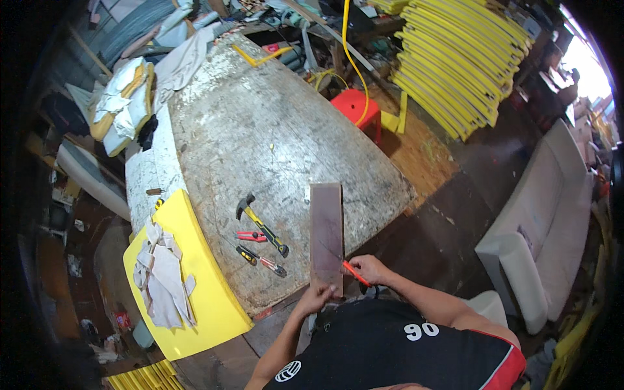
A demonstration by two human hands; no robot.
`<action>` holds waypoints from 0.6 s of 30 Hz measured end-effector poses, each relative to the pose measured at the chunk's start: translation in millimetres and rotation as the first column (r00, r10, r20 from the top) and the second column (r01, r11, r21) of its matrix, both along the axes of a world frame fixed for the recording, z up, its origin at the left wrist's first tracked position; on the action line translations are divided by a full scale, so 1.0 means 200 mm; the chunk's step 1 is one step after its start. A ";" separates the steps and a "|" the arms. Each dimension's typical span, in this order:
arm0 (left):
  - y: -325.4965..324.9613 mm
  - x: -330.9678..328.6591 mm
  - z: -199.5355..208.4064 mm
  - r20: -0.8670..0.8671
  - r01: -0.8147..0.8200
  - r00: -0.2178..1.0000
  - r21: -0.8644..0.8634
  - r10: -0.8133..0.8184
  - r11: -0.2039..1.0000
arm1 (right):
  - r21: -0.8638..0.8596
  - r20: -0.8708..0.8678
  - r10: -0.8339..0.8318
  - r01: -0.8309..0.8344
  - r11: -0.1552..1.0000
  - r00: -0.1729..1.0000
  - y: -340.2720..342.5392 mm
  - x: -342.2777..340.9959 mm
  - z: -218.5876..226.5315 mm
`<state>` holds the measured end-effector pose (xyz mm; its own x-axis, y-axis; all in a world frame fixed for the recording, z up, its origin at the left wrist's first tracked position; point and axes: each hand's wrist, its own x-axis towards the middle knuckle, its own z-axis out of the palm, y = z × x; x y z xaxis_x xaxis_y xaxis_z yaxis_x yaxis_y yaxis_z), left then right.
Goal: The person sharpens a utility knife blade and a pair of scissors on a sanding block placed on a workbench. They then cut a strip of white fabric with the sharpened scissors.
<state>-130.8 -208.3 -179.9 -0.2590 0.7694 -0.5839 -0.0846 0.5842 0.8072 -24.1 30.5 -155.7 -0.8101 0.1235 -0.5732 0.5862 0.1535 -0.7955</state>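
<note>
A long brown rectangular panel (326, 227), covered with dark material, lies at the near edge of the worn worktable (234, 162), its lower end toward me. My left hand (316, 299) grips that lower end, fingers closed at its left corner. Held in my right hand (367, 270) is a pair of scissors (357, 273) with orange-red handles, the blades reaching over the panel's right edge. Left of the panel lie a claw hammer (265, 229), red-handled pliers (250, 236), a yellow-and-black utility knife (246, 255) and another pliers-like tool (272, 265).
A yellow foam sheet (214, 305) with beige fabric scraps (162, 279) sits at the left. Beyond the table stand a red stool (354, 104) and a stack of yellow strips (455, 65). A pale sofa frame (539, 227) is at the right. A yellow hose (354, 58) hangs down.
</note>
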 end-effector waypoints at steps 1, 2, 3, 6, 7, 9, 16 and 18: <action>-0.05 0.05 0.00 0.020 0.020 1.000 0.028 -0.021 0.999 | -0.006 -0.044 0.015 -0.015 1.000 0.999 0.00 0.00 0.00; -0.09 0.09 -0.02 0.041 0.041 0.998 0.058 -0.043 0.997 | -0.010 -0.085 0.030 -0.031 0.999 0.996 0.00 0.01 -0.01; -0.13 0.14 -0.03 -0.003 0.053 0.999 -0.018 -0.053 0.998 | -0.014 -0.125 0.043 -0.045 0.999 0.991 0.01 0.00 -0.02; -0.21 0.28 -0.05 -0.083 0.011 0.996 -0.202 -0.028 0.979 | 0.063 -0.173 0.129 -0.120 0.991 0.977 0.06 -0.01 0.08; -0.23 0.31 -0.07 -0.094 -0.044 0.995 -0.221 0.024 0.974 | -0.009 -0.010 0.143 -0.144 0.990 0.990 0.08 -0.02 0.08; -0.37 0.41 -0.25 -0.074 -0.242 0.970 -0.242 0.230 0.940 | -0.030 -0.060 0.173 -0.175 0.984 0.983 0.09 -0.01 -0.03; -0.92 0.82 -0.68 -0.279 -0.571 0.812 -0.563 0.513 0.597 | 0.062 -0.119 0.346 -0.340 0.938 0.931 0.02 -0.08 0.01; -1.12 0.99 -0.79 -0.307 -0.524 0.846 -0.632 0.436 0.571 | 0.109 -0.127 0.402 -0.390 0.914 0.907 -0.08 -0.11 0.20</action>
